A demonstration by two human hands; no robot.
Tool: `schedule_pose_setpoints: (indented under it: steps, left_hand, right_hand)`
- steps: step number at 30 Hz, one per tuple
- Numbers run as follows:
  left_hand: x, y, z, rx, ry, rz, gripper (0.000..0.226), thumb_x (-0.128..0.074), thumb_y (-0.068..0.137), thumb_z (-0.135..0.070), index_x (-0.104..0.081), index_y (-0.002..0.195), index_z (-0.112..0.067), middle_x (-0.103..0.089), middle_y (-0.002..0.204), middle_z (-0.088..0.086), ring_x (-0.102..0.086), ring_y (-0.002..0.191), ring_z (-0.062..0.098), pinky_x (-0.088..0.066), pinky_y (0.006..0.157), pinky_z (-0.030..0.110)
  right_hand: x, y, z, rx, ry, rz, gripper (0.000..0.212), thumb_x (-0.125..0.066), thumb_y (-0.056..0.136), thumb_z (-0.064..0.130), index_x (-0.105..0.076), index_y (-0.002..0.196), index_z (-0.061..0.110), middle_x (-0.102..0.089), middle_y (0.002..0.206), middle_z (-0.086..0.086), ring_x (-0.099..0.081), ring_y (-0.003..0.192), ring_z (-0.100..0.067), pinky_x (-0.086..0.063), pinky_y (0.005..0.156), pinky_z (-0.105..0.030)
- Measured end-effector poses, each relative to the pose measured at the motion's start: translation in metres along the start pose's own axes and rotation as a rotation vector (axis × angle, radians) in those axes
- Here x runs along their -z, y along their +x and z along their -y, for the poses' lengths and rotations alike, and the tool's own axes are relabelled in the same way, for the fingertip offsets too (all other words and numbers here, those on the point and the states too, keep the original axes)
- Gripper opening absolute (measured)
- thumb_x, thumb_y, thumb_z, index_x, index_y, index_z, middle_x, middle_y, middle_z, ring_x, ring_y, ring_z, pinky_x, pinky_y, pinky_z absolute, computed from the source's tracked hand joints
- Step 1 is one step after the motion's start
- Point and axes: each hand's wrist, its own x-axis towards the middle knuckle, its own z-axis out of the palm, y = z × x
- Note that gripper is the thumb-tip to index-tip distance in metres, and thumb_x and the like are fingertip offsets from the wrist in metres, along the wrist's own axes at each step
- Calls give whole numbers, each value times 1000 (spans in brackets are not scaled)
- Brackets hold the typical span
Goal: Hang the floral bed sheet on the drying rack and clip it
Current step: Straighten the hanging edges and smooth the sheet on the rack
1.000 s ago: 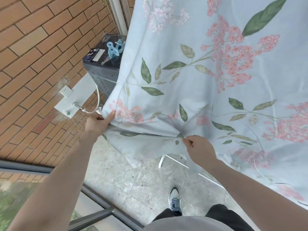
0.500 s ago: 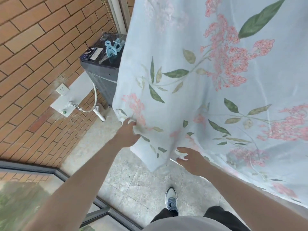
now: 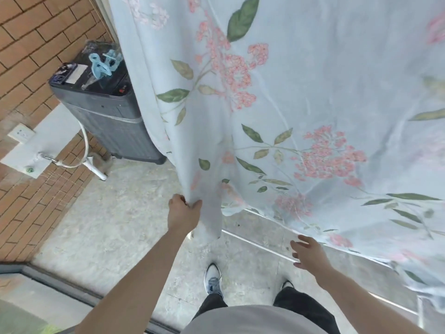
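A: Head view. The sheet [image 3: 301,104] is seen draped from above the frame, hanging down almost to the floor [image 3: 115,213]. What carries it at the top is not shown.

B: Hands noted?

A: Left hand [image 3: 184,213] is clenched on a gathered fold at the sheet's lower left edge. Right hand [image 3: 307,251] is released, fingers spread, just below the lower hem and not touching it, as far as can be told.

B: Progress judged?

A: Hanging is taken to be largely done, since the cloth is spread wide and falls under its own weight. The left edge is bunched, so some straightening is probably left. No clip is seen on the sheet in this view; clipping is judged not yet done.

B: Clips located?

A: Blue clips [image 3: 100,66] are lying on the lid of a dark washer [image 3: 106,116], just behind the sheet's left edge and beside the brick wall [image 3: 36,44].

B: Obstructions?

A: A white rack bar [image 3: 252,242] runs low along the floor under the hem. A white hose [image 3: 84,150] loops from a wall tap to the washer. The hanging cloth partly screens the washer lid, so the reach for clips would have to go around the sheet's edge.
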Motion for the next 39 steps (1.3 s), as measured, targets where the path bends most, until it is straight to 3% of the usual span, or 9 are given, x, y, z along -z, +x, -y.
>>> schedule_pose_setpoints:
  steps: [6,9,11,14,18,25,31,36,39]
  left_hand:
    - [-38,-9,26,476,14,-32,65,-67,86,-48,-47,127,-2,-57,122,16,-65,72,30,-64,75,45]
    - [-79,-48,11,421,68,130,34,-68,91,-37,-63,104,-5,-67,90,9,-64,67,24,-65,76,44]
    - [-109,-75,-6,359,-33,259,22,-69,94,-28,-58,84,-12,-58,78,8,-57,71,25,-61,72,38]
    - [-153,-95,-26,345,-203,312,23,-72,93,-31,-59,100,-13,-59,92,6,-59,83,22,-54,62,30]
    - [-180,-95,-44,387,-382,315,45,-74,92,-33,-56,129,-14,-63,105,2,-65,93,18,-62,72,33]
    - [-214,-31,-55,486,-634,270,66,-73,95,-28,-42,152,-12,-60,112,5,-62,108,24,-60,93,45]
    - [-249,31,-41,503,-860,317,54,-72,93,-30,-47,140,-23,-47,139,-6,-40,139,26,-39,117,49]
    - [-279,51,-18,466,-898,336,39,-74,94,-32,-63,129,-18,-69,118,0,-60,119,20,-45,110,41]
    - [-287,48,-5,455,-929,240,37,-80,90,-24,-68,125,-22,-66,131,4,-62,119,20,-49,107,38]
  right_hand:
    - [40,17,-3,24,78,64,54,-68,98,28,-48,147,15,-64,124,-5,-70,100,-26,-61,86,-45]
    - [61,28,-5,-3,122,103,52,-68,100,26,-48,146,13,-64,123,-8,-70,101,-29,-61,88,-47]
    - [72,35,-6,-39,156,124,50,-68,100,24,-49,145,12,-66,113,-9,-71,97,-30,-61,85,-46]
    - [81,47,-7,-80,154,152,52,-68,100,25,-48,146,13,-66,101,-7,-71,92,-27,-61,79,-41]
    - [82,57,-13,-130,151,172,55,-66,101,26,-45,149,10,-62,95,-5,-67,89,-26,-62,85,-44]
    - [51,102,-18,-247,260,177,57,-61,103,36,-45,151,8,-62,126,-6,-72,98,-23,-63,69,-38]
    - [19,145,-30,-331,564,176,58,-51,108,20,-29,160,7,-54,142,-12,-65,110,-31,-63,67,-42]
    - [9,179,-44,-359,695,164,59,-57,105,21,-33,158,13,-40,160,-10,-54,134,-31,-53,99,-50]
    - [12,192,-49,-377,750,140,49,-61,101,26,-46,146,13,-45,155,-9,-51,137,-29,-44,113,-50]
